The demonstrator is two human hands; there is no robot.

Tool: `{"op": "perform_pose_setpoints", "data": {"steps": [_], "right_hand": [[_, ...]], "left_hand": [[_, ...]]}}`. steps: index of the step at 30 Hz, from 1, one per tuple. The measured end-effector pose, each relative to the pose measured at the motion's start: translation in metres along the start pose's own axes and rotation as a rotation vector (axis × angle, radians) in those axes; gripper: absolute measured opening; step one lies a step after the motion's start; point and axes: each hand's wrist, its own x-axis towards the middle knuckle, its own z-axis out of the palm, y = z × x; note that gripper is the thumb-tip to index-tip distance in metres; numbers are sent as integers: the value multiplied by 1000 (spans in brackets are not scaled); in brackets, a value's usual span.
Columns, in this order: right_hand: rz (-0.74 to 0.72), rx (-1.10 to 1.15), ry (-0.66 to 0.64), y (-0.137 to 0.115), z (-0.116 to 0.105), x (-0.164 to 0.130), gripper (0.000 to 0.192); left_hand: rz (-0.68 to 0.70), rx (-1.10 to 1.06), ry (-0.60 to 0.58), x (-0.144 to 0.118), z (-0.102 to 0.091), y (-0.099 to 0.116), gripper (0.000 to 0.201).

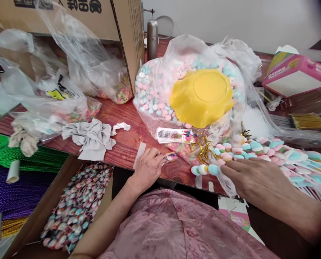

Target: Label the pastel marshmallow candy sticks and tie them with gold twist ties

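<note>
My left hand (147, 166) rests on the red wooden table's (125, 142) front edge, fingers pinched on a small clear wrapper with a printed label (171, 156). My right hand (248, 176) lies flat over a heap of pastel marshmallow skewers (279, 154), its fingertips touching a skewer (205, 169) of blue and white pieces. Between the hands lie gold twist ties (203, 147) and a stack of printed label cards (173, 135).
A big clear bag of pastel marshmallows (152, 95) with a yellow wavy bowl (202, 97) on top stands behind. Grey cloth (91, 138), plastic bags and a cardboard box (68, 16) are left. A box of wrapped candy skewers (76, 207) sits below; a pink carton (297, 73) is right.
</note>
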Motion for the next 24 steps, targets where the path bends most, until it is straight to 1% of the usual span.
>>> {"op": "perform_pose_setpoints", "data": {"steps": [2,3,6,7,8,9,10,12,15,18,21,24], "right_hand": [[81,49,107,-1,9,-19,26],[162,111,206,-5,14,-27,23],[530,443,484,-30,36,-43,11],[633,544,551,-40,44,-43,10],[687,622,591,-49,51,-41,11],[696,681,598,-57,57,-38,11],[675,718,598,-62,62,-33,12],[598,742,592,-65,68,-23,11],[533,702,622,-56,70,-13,12],[491,661,624,-47,69,-11,14],[402,647,575,-44,68,-14,19],[306,613,489,-39,68,-19,21]], "left_hand": [[-9,21,31,-1,2,3,19],[-5,17,63,-2,4,4,19],[38,-46,194,-5,9,2,17],[57,-75,233,-6,10,0,16],[73,-105,266,-7,11,-1,15],[84,-133,292,-8,11,-2,14],[90,-157,312,-8,11,-2,13],[103,-193,334,-9,9,-3,12],[136,-213,344,-10,7,-2,12],[134,-221,357,-10,6,-1,12],[119,-238,354,-9,6,1,11],[142,-240,339,-9,4,2,11]]}}
